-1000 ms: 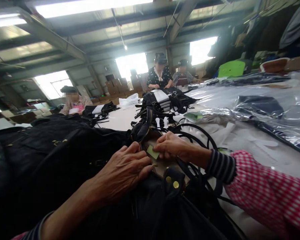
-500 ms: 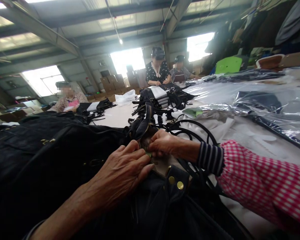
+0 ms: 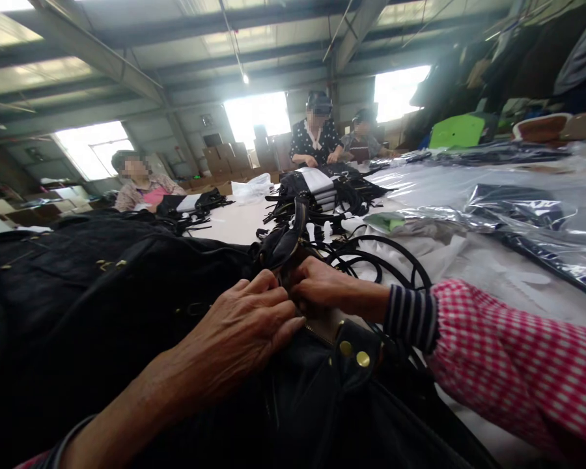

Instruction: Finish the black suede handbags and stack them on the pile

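A black bag (image 3: 317, 404) with a zip, a strap tab and gold-coloured rivets lies in front of me, its mouth open onto a pale lining. My left hand (image 3: 247, 319) is closed over the near edge of that mouth, thumb along the zip. Curled into the opening is my right hand (image 3: 320, 283); its fingertips are hidden, so whatever they pinch does not show. A dark handle loop (image 3: 286, 241) stands up just beyond my fingers. More black bags (image 3: 107, 280) with gold-coloured fittings are heaped at the left.
Black bundles with white wraps (image 3: 317, 182) are stacked on the pale table (image 3: 224, 225). Black cords (image 3: 410, 254) curl beside my right wrist. Clear plastic sheeting (image 3: 517, 208) covers goods at the right. Several co-workers are beyond, one in a dotted top (image 3: 317, 146). A green chair back (image 3: 456, 131) stands behind.
My right hand has gone deeper into the bag's opening, and the green bit by its fingers is now hidden. The view has shifted slightly. The co-worker at left has raised and turned their head.
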`<state>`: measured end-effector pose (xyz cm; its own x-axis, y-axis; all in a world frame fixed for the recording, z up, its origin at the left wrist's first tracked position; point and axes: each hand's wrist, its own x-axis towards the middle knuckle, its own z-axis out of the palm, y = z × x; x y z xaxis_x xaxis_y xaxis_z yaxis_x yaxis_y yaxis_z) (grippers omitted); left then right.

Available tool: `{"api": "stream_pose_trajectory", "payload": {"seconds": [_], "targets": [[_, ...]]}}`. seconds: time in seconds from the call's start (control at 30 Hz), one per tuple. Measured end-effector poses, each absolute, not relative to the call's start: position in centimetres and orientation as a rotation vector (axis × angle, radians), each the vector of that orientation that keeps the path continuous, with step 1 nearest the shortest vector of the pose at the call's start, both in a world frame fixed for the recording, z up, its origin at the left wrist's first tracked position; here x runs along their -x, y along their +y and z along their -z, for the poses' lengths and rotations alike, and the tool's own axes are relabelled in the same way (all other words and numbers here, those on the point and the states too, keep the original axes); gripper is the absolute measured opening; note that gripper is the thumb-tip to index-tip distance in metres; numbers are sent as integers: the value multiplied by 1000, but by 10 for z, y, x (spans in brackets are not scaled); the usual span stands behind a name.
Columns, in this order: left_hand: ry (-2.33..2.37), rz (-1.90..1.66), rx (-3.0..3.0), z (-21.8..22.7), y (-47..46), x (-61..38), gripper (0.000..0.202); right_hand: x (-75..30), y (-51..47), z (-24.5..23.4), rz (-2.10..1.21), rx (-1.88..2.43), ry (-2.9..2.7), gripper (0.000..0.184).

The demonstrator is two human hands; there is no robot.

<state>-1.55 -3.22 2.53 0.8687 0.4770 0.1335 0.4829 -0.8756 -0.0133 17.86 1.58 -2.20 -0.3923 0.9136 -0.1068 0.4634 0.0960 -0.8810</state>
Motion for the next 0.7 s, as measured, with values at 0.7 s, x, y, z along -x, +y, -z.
{"api": "stream_pose_trajectory", "payload": {"seconds": [0.7], "targets": [[-826, 215, 2786, -37, -14, 1, 47, -200, -28, 23, -235, 1186, -2589, 4]]}}
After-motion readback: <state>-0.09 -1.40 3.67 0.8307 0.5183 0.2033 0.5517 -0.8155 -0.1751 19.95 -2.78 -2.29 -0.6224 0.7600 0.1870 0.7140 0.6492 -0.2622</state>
